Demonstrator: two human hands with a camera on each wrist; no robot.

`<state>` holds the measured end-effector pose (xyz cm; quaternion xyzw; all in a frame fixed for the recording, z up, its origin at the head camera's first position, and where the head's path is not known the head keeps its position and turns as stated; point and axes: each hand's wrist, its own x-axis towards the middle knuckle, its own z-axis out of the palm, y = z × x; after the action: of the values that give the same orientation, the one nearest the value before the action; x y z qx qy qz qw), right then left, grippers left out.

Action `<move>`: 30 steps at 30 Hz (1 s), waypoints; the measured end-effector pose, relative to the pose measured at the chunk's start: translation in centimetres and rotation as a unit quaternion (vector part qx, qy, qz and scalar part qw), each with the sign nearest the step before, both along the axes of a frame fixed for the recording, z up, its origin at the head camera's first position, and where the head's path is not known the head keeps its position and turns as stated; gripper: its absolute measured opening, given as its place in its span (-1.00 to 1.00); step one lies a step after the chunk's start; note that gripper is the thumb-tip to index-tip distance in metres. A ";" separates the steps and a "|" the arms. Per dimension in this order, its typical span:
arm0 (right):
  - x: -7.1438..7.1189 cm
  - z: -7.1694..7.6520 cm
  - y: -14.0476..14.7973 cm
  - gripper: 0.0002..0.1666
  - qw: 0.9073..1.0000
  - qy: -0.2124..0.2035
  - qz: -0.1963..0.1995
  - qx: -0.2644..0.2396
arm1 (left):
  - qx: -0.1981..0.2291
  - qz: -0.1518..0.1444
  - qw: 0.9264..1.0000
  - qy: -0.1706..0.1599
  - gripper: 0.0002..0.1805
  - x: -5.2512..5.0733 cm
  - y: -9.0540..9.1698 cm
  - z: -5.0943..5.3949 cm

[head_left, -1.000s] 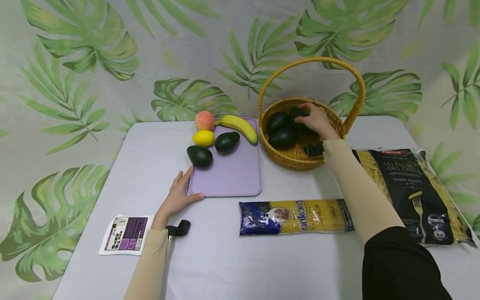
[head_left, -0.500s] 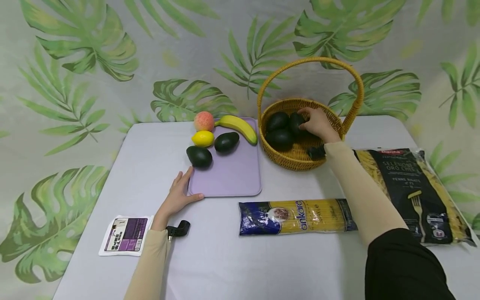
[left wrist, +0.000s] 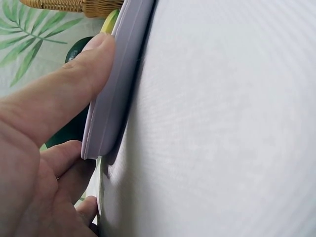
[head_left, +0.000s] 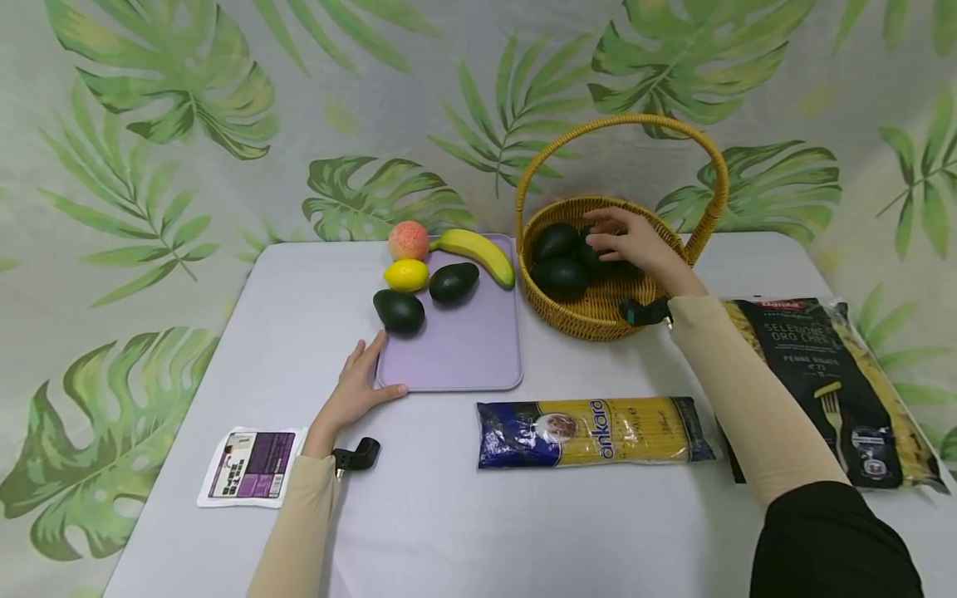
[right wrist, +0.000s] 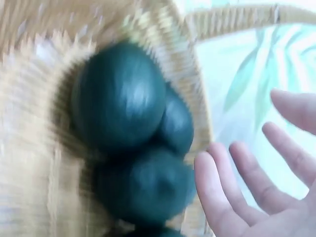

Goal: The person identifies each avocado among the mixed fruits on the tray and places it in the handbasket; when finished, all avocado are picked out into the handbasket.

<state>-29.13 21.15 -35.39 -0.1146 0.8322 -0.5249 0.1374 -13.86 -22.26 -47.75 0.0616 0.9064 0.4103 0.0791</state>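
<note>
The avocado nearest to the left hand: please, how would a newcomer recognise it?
On the white table, find the lilac tray. At its left edge, just beyond the left hand, lies a dark avocado. The tray's other avocado lies farther right.

A spaghetti pack (head_left: 591, 433) lies near a penne bag (head_left: 845, 374).

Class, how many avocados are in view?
6 avocados: two on the tray, near the lemon; four clustered in the basket, two partly hidden by the right hand. More may be hidden.

Beige sleeves (head_left: 295, 527), black wrist cameras (head_left: 362, 454)
</note>
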 end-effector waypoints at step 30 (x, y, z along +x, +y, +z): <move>1.9 -3.3 -17.4 -0.28 0.925 0.020 0.379 -0.021 | 0.002 0.002 1.000 0.010 0.08 0.0 -0.1 0.0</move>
<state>-27.23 3.76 -38.66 -0.4350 0.7179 -0.4487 0.3069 -13.87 -22.31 -47.80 0.0635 0.9067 0.4113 0.0693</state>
